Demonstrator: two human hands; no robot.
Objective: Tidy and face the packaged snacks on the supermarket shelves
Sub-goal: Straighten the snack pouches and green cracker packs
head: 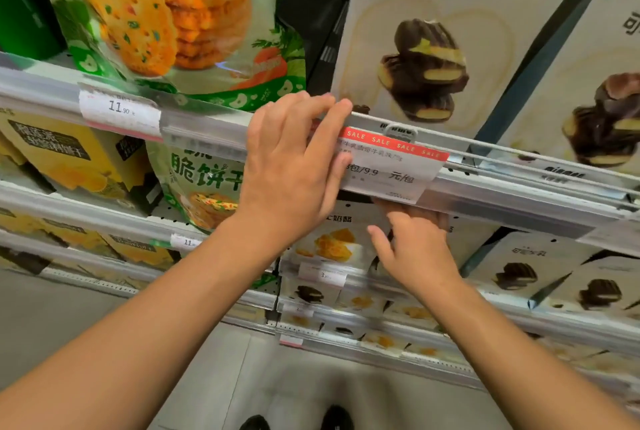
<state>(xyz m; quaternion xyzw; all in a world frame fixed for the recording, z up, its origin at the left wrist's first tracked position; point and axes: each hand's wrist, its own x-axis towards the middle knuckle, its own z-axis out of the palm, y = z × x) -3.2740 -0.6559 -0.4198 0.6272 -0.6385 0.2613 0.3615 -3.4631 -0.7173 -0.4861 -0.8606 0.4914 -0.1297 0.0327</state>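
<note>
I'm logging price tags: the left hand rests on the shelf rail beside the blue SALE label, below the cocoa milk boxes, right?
Not quite. In the head view the SALE label has a red band, not blue. The left hand does rest on the shelf rail, below the cocoa milk boxes.

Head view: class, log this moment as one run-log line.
left hand: resting on sale tag | right hand: reaching under shelf rail | snacks: none held

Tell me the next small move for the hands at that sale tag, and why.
Probably slide the sale tag level in the rail. The left hand lies flat over its left end, fingers on the rail's top edge; the right hand reaches under the rail below the tag. The tag sits slanted and hangs below the rail.
</note>
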